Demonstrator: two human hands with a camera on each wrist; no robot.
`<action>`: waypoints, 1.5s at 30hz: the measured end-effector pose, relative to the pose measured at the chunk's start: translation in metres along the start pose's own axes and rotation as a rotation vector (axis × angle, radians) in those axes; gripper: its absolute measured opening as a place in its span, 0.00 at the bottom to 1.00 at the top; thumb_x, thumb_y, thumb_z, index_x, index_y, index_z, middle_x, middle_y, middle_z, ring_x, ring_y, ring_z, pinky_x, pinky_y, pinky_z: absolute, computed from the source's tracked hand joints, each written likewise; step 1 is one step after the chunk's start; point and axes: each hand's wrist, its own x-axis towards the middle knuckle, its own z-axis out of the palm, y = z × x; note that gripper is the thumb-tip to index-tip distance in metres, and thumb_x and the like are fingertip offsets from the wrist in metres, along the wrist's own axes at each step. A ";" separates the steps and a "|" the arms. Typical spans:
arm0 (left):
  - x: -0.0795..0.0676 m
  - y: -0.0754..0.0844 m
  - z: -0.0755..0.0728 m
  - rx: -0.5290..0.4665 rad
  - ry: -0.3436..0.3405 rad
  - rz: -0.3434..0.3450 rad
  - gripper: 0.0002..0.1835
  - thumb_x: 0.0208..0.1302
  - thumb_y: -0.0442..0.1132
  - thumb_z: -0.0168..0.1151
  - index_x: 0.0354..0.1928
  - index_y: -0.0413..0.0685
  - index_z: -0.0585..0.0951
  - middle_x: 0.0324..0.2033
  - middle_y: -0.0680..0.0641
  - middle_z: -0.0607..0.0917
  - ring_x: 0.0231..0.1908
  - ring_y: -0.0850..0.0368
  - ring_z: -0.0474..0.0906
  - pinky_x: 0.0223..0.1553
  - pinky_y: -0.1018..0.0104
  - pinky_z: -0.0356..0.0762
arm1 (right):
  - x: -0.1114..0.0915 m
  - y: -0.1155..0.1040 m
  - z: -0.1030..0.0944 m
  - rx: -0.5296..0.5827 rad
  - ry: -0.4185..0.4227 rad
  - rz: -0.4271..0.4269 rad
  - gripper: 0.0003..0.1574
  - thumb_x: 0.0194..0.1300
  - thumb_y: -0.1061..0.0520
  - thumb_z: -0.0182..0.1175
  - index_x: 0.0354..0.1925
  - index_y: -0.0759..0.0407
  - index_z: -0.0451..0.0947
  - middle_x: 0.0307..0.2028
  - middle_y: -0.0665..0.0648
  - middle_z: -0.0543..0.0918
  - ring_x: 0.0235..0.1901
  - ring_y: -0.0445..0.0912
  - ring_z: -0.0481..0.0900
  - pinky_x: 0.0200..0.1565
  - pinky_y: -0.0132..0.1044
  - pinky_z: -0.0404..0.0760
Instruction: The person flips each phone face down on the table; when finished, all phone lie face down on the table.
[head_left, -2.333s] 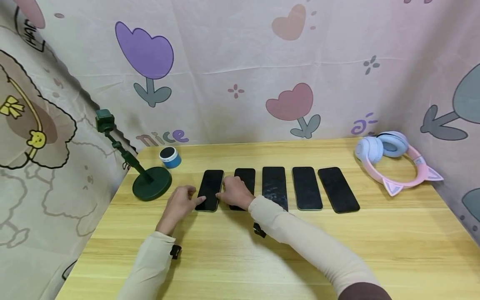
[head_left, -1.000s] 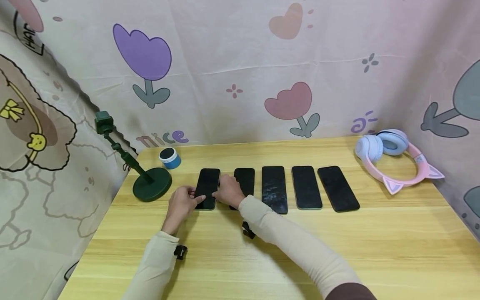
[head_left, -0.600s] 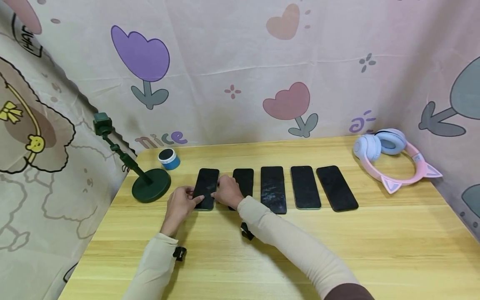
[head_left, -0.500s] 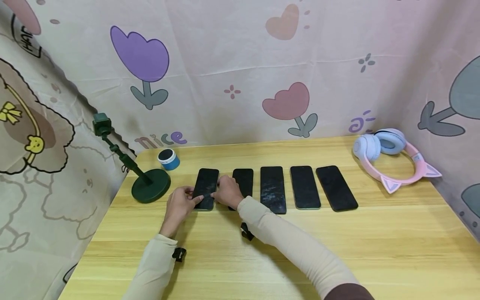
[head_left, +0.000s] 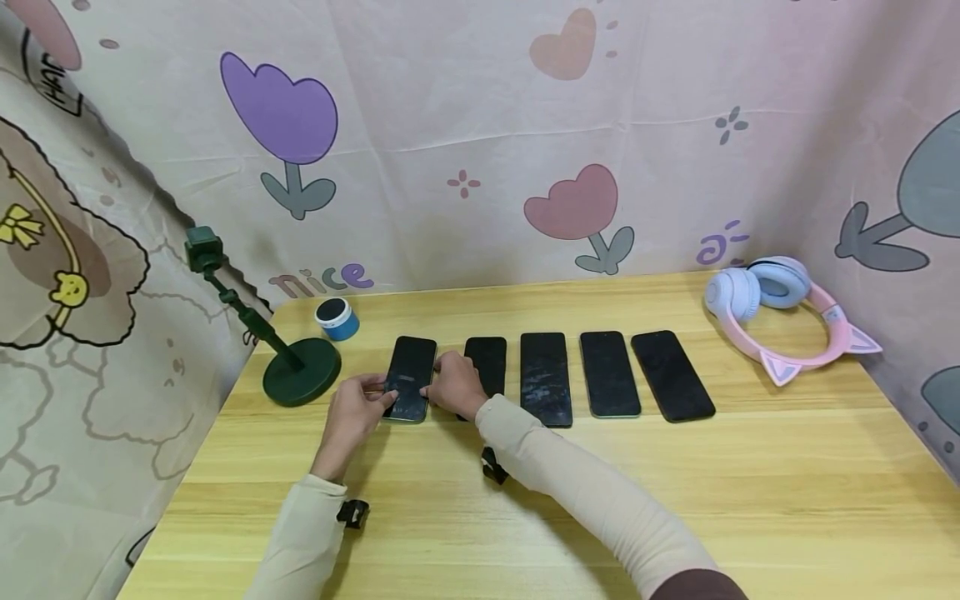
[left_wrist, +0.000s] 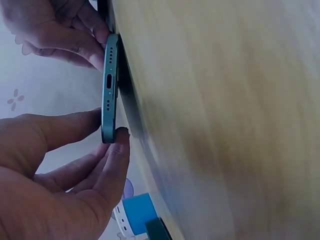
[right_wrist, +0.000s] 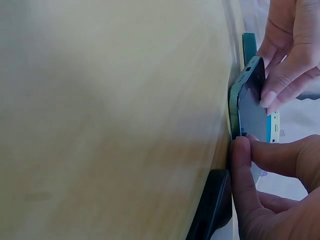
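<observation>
A dark-screened smartphone (head_left: 409, 375) with a green frame is the leftmost of a row of several phones. My left hand (head_left: 356, 412) holds its left edge, thumb on the screen side and fingertips at the edge. On the opposite edge my right hand (head_left: 457, 385) pinches the same phone between thumb and forefinger. The left wrist view shows the phone's bottom end (left_wrist: 109, 90) with its charging port, standing a little off the wooden surface. Partly behind my right hand lies the second phone (head_left: 489, 362).
Three more phones, the third (head_left: 546, 379), fourth (head_left: 610, 375) and fifth (head_left: 673, 377), lie to the right on the wooden table (head_left: 600, 508). A green stand (head_left: 302, 372) and a small blue-and-white speaker (head_left: 339, 321) are at the left. Pink cat-ear headphones (head_left: 810, 367) lie back right.
The leftmost phone has shifted slightly left and turned a little since the earliest frame. My left hand has just drawn slightly left, its thumb nearer the edge; my right hand has followed the phone.
</observation>
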 end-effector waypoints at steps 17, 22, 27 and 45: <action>-0.003 -0.006 -0.007 -0.147 0.013 -0.011 0.17 0.73 0.35 0.60 0.59 0.36 0.82 0.51 0.36 0.85 0.50 0.46 0.80 0.40 0.67 0.76 | -0.002 -0.001 0.000 0.088 0.002 0.044 0.29 0.59 0.57 0.76 0.57 0.64 0.82 0.50 0.57 0.87 0.47 0.51 0.84 0.52 0.46 0.82; -0.003 -0.005 -0.010 -0.228 -0.002 -0.007 0.18 0.73 0.37 0.61 0.60 0.38 0.82 0.54 0.37 0.84 0.54 0.47 0.79 0.42 0.73 0.75 | -0.004 0.000 -0.003 0.148 -0.024 0.045 0.29 0.61 0.56 0.74 0.58 0.66 0.81 0.28 0.52 0.88 0.37 0.46 0.86 0.51 0.45 0.83; -0.003 -0.005 -0.012 -0.306 -0.026 -0.018 0.19 0.74 0.38 0.60 0.62 0.38 0.80 0.57 0.37 0.83 0.57 0.48 0.78 0.43 0.77 0.75 | -0.005 0.002 -0.005 0.217 -0.047 0.028 0.30 0.63 0.54 0.73 0.58 0.68 0.79 0.24 0.51 0.87 0.28 0.40 0.85 0.43 0.38 0.84; -0.003 -0.007 -0.010 -0.471 -0.096 -0.066 0.25 0.74 0.44 0.62 0.66 0.39 0.77 0.62 0.37 0.79 0.57 0.56 0.77 0.47 0.77 0.77 | -0.010 0.004 -0.008 0.396 -0.093 0.056 0.33 0.67 0.47 0.69 0.58 0.72 0.79 0.30 0.61 0.88 0.36 0.53 0.88 0.47 0.46 0.84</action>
